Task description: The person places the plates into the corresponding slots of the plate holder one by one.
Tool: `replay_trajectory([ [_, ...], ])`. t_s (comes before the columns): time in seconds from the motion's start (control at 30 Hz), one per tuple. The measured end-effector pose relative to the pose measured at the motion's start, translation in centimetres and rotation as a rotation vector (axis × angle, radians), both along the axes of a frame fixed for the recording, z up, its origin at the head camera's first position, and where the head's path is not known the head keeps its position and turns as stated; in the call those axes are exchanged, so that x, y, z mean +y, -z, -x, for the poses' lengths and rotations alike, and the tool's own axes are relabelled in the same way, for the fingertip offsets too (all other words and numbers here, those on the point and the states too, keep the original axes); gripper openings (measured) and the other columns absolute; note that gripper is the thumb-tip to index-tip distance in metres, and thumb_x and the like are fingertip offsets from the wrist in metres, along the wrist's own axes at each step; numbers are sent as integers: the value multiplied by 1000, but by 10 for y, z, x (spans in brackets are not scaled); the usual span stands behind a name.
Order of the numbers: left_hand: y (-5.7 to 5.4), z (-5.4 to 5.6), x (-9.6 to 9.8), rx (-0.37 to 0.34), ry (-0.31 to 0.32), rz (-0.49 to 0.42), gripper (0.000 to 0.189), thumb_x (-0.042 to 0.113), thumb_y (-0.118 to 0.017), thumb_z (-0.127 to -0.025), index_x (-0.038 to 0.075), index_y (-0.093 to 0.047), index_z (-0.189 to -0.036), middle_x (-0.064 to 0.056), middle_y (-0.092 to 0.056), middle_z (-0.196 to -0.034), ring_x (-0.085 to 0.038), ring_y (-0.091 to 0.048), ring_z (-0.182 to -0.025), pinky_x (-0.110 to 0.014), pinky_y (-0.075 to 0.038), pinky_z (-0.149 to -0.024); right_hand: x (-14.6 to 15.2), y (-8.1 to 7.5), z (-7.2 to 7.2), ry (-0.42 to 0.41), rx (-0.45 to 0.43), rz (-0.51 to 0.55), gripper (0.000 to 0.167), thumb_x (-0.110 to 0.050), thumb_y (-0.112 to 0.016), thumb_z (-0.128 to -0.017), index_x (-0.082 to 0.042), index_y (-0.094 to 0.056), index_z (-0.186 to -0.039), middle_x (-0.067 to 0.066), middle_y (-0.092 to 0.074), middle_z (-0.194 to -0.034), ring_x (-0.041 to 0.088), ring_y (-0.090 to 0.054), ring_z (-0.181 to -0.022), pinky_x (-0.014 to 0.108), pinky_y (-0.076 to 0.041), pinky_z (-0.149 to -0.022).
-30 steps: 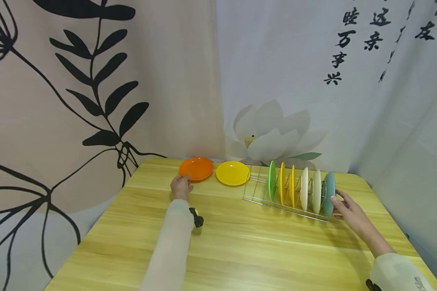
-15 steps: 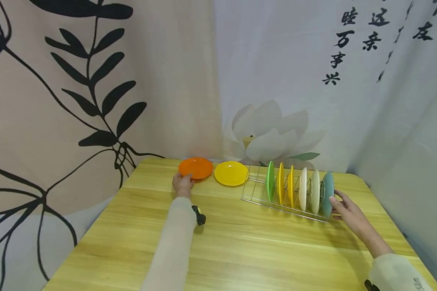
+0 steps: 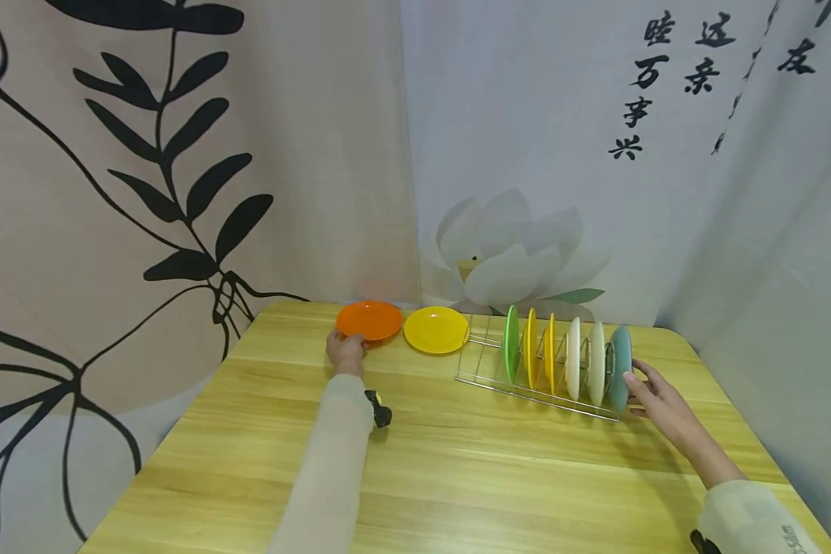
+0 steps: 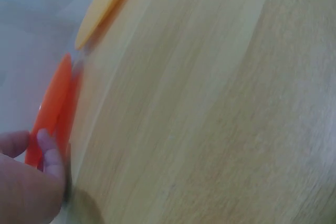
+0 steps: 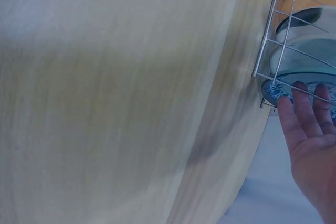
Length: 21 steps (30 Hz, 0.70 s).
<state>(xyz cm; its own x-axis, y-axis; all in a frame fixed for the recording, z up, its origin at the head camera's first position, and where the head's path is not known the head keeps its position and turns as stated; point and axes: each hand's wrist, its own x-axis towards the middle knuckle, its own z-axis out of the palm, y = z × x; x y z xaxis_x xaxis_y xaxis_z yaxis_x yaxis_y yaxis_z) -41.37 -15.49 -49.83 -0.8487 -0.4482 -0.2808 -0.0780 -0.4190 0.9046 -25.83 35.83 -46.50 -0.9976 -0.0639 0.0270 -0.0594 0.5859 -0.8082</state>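
Note:
An orange plate (image 3: 368,320) is at the table's back left. My left hand (image 3: 346,354) pinches its near rim; in the left wrist view the orange plate (image 4: 51,100) is lifted at an angle over its reflection. Next to it a yellow plate (image 3: 435,330) lies flat. A wire dish rack (image 3: 481,369) holds several plates on edge: a green plate (image 3: 511,345), two orange-yellow ones, two whitish ones and a blue plate (image 3: 621,368) at the right end. Against that blue plate's outer face rest the extended fingers of my right hand (image 3: 665,404), also seen in the right wrist view.
The wooden table (image 3: 457,477) runs back to a printed curtain (image 3: 332,154) right behind the plates. Another curtain (image 3: 782,292) hangs along the right side. The rack's left slots hold no plates.
The view has shifted slightly, so everything sits a little further left. The left fingers have settled on the orange plate's near rim; the right hand stays at the blue plate.

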Motion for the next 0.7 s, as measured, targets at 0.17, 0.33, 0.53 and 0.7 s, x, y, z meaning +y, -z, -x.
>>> replay_trajectory([
  [0.17,1,3,0,8,1,-22,79,-16,-51,-88,12,-22,-156,-16,-32,-153,-29,-53,-115,-40,-51,-97,-2,1,-1,-1,6,-3,71,-42,-30,-109,6,-7,-156,41,-45,-133,46,-57,-112,50,-55,-87],
  [0.33,-4,-1,-3,15,25,-38,78,-17,-45,-89,13,-23,-158,-15,-31,-155,-31,-46,-130,-40,-50,-98,-2,1,-1,-5,8,-4,71,-42,-30,-109,7,-6,-155,41,-45,-133,46,-57,-112,50,-55,-87],
  [0.53,-9,-10,-11,-14,72,-12,79,-10,-43,-90,19,-19,-160,-15,-22,-160,-30,-44,-131,-35,-55,-89,-1,0,-1,-10,-1,-30,73,-43,-29,-108,6,-5,-155,39,-45,-132,46,-57,-112,51,-54,-88],
  [0.7,-20,-21,-19,20,107,-31,80,-11,-45,-90,18,-18,-160,-20,-22,-158,-34,-47,-128,-40,-54,-93,-1,0,-1,-5,8,-12,73,-44,-30,-108,6,-6,-155,40,-45,-132,45,-57,-111,50,-55,-87],
])
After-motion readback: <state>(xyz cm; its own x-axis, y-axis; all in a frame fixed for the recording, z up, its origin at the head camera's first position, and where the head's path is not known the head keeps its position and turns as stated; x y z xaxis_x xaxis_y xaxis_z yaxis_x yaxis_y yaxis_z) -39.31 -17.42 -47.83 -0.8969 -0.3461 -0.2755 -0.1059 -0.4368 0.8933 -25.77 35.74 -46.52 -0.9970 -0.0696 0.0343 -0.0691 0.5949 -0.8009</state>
